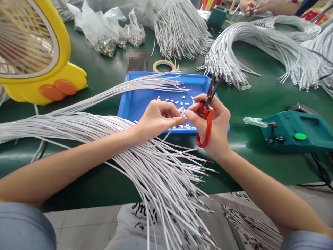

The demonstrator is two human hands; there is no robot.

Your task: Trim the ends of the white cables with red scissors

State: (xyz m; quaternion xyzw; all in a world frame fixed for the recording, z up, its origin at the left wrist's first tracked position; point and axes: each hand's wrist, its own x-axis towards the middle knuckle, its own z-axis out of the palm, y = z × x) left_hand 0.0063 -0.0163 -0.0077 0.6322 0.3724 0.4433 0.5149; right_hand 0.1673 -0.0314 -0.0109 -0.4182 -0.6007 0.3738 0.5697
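Note:
My left hand (160,118) pinches the end of one white cable (168,134) over a blue tray (140,80). Touching that same cable end are the thumb and fingertips of my right hand (217,118). Red-handled scissors (207,121) hang on the right hand's fingers, blades pointing up and away. Small white cut pieces (182,111) lie in the tray. Beneath my left forearm spreads a thick bundle of white cables (145,166), many ends showing red and green wires. A thinner bunch of white cables (109,93) reaches over the tray's left rim.
A yellow fan (65,41) stands at the left. Behind the tray are plastic bags of small parts (104,41), a tape roll (163,66) and more cable bundles (241,41). A green device (296,130) sits at the right. Another person's hands (260,7) show at the far back.

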